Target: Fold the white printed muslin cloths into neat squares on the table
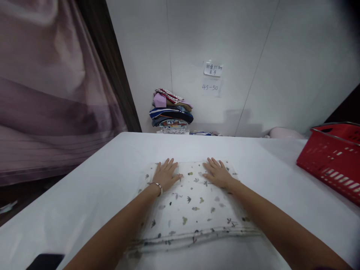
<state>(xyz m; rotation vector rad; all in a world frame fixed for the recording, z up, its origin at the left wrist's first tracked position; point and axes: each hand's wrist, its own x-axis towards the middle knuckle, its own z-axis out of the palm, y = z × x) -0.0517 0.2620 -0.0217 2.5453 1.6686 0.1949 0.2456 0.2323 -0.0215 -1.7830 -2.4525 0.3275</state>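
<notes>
A folded white cloth [194, 210] printed with small leaves lies flat on the white table [98, 180] in front of me. My left hand [166, 173] rests palm down on the cloth's far left part, fingers spread and flat; a bracelet circles that wrist. My right hand [216, 173] lies palm down on the far right part, fingers stretched out too. Neither hand holds anything. The cloth's near edge shows several stacked layers.
A red plastic basket [332, 159] stands at the table's right edge. A stack of folded clothes [171, 111] sits against the white wall beyond the table, with paper notes [213, 69] taped above. A pink curtain [50, 86] hangs at left. A dark object [45, 261] lies at the near left corner.
</notes>
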